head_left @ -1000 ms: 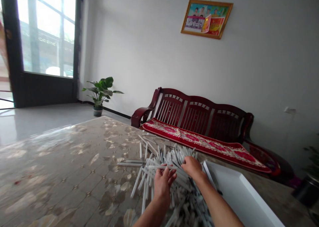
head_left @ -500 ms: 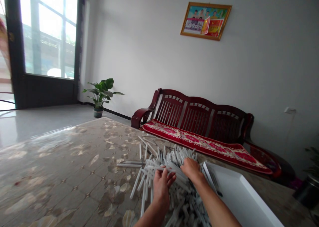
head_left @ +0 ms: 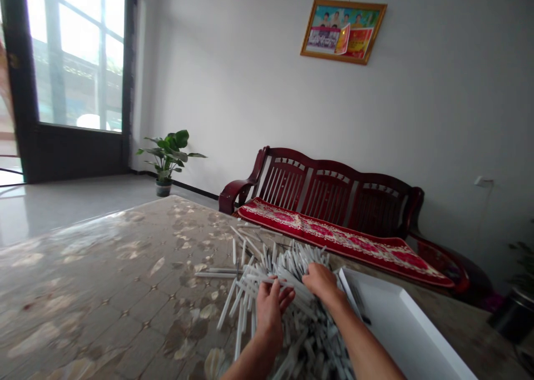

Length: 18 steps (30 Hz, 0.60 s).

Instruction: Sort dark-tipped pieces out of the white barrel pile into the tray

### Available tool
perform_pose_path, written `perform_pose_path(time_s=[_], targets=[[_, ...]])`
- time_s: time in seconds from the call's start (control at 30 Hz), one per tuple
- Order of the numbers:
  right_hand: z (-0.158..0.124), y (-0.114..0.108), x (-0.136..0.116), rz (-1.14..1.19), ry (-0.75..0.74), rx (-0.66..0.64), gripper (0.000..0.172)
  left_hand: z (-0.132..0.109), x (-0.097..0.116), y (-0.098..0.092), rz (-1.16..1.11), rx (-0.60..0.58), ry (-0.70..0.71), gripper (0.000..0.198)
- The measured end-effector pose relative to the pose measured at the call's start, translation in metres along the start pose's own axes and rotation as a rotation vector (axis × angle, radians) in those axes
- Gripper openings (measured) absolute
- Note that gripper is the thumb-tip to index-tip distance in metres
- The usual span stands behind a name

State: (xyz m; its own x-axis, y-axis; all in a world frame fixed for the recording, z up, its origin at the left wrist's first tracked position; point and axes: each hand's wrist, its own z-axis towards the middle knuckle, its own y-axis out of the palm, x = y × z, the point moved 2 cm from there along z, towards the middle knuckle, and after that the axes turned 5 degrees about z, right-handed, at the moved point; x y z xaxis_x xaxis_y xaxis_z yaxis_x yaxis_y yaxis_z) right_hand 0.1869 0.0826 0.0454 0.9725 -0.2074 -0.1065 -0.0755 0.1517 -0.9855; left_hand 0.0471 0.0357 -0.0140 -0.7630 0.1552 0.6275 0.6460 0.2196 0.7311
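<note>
Left hand: the left hand [head_left: 270, 307] was half curled among the white sticks [head_left: 294, 271], its fingers bent over several, though I could not tell whether it gripped any.
Right hand: the right hand [head_left: 320, 282] pressed into the pile's far side, fingers buried, so its opening and hold could not be told.
Sticks: they lay in a loose, crossed heap on the patterned counter [head_left: 104, 291], just beside the white tray [head_left: 400, 330].
Risk: pulling at crossed sticks could have dragged neighbours along, sending some rolling off the counter's edge.
Hidden: the forearms hid the heap's near part, and the bottom edge cut it off; a dark object in the tray [head_left: 359, 305] was hard to make out.
</note>
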Motion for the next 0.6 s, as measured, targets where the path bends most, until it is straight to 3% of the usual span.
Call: perform_pose_path(time_s=[0.17, 0.3, 0.37, 0.6], targets=[[-0.025, -0.023, 0.007, 0.118, -0.077, 0.065, 0.024, -0.004, 0.002, 0.003, -0.002, 0.011, -0.026, 0.017], [-0.057, -0.024, 0.021, 0.525, -0.245, 0.196, 0.023, -0.005, 0.004, 0.004, -0.034, 0.002, -0.027, 0.009], [-0.074, -0.019, 0.026, 0.665, -0.266, 0.197, 0.022, -0.005, 0.004, 0.004, -0.050, -0.010, -0.029, 0.009], [-0.101, -0.010, 0.022, 0.601, -0.290, 0.136, 0.017, -0.007, 0.002, 0.006, -0.052, -0.055, -0.062, 0.016]])
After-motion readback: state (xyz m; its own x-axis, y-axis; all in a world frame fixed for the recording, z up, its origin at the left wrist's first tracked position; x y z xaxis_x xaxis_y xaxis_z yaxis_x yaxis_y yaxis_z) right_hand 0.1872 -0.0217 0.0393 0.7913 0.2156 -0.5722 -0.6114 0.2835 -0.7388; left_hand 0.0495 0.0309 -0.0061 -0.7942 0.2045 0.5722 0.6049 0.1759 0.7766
